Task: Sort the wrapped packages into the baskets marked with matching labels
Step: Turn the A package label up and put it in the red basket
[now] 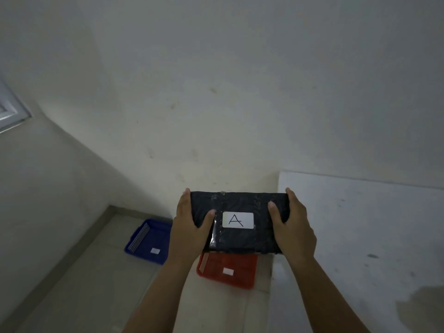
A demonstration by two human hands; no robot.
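A black wrapped package [240, 239] with a white label reading "A" is held in the air in front of me. My left hand [189, 224] grips its left end and my right hand [293, 227] grips its right end, thumbs on top. Directly below the package a red basket [230, 270] sits on the floor, partly hidden by it, with a small white label whose letter is too small to read. A blue basket [149, 241] with a similar unreadable label stands further left on the floor.
A white table surface [360, 236] runs along the right side, its left edge beside the red basket. Pale walls meet in a corner behind the baskets. A window frame [12, 109] shows at the far left. Tiled floor [96, 284] lies in front of the baskets.
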